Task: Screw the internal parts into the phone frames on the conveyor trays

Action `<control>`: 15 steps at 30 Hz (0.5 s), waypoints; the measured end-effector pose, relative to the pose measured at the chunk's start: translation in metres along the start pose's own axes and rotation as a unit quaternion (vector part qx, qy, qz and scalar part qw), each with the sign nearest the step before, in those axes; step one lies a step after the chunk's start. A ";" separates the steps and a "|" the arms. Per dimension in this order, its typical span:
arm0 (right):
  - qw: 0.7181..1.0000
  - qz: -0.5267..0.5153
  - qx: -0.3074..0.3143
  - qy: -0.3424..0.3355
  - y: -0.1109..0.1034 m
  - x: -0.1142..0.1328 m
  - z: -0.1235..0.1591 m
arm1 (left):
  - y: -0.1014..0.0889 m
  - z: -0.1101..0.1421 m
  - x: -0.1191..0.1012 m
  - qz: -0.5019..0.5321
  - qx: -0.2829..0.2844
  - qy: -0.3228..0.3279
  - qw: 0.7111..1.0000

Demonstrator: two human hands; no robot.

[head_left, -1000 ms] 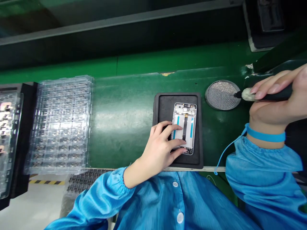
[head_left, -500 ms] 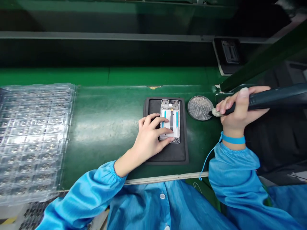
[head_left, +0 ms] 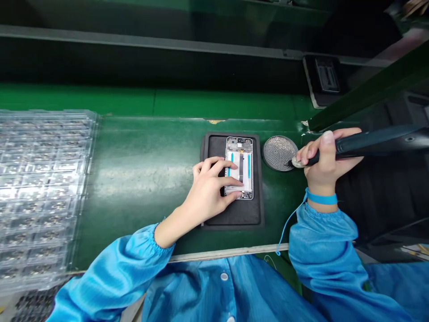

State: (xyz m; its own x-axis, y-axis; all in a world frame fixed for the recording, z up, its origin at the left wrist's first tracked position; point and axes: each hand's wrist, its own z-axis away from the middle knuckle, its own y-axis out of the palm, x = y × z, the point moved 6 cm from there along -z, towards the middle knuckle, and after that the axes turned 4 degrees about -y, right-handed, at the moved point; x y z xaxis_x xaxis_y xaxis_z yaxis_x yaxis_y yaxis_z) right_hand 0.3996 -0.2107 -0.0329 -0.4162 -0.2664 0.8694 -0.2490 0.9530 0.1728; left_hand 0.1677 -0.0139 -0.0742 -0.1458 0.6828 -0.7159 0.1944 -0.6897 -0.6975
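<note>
Right hand (head_left: 326, 163) has moved the tip of the electric screwdriver (head_left: 368, 145) a little further in over the rim of the round screw dish (head_left: 279, 153), and it grips the tool's dark barrel firmly in its fingers. The dish lies just beside that hand, on its left. Left hand (head_left: 208, 192) lies spread, not clenched, across the lower half of an open smartphone frame (head_left: 239, 150), its fingertips on the white backing between blue strips. The phone sits on a black rubber mat (head_left: 212, 150), between the hands and touching the left one. A blue wrist strap (head_left: 321, 199) circles the right wrist. Stacked clear blister trays (head_left: 43, 192) lie well left of the left hand on the green surface (head_left: 144, 179).
</note>
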 end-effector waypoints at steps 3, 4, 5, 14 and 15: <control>1.000 0.006 0.003 -0.001 0.000 0.000 0.000 | 0.000 0.000 0.000 0.001 0.000 0.001 1.000; 1.000 0.006 0.002 -0.003 0.000 -0.001 0.000 | 0.000 0.000 0.000 0.001 0.000 0.001 1.000; 1.000 0.006 -0.001 -0.006 0.000 -0.001 0.000 | 0.000 0.000 0.001 0.002 0.000 0.002 1.000; 1.000 0.006 0.014 -0.015 0.000 -0.001 -0.001 | 0.001 -0.001 0.000 0.003 -0.002 -0.004 1.000; 1.000 0.006 0.016 -0.016 0.000 -0.001 0.000 | 0.001 -0.001 0.000 0.004 -0.002 -0.005 1.000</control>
State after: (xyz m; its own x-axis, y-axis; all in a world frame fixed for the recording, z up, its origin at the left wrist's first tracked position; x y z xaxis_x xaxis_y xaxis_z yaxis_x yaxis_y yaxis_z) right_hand 0.4002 -0.2106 -0.0338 -0.4481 -0.2592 0.8556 -0.2712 0.9513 0.1462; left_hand 0.1689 -0.0141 -0.0749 -0.1548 0.6752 -0.7212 0.1985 -0.6939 -0.6922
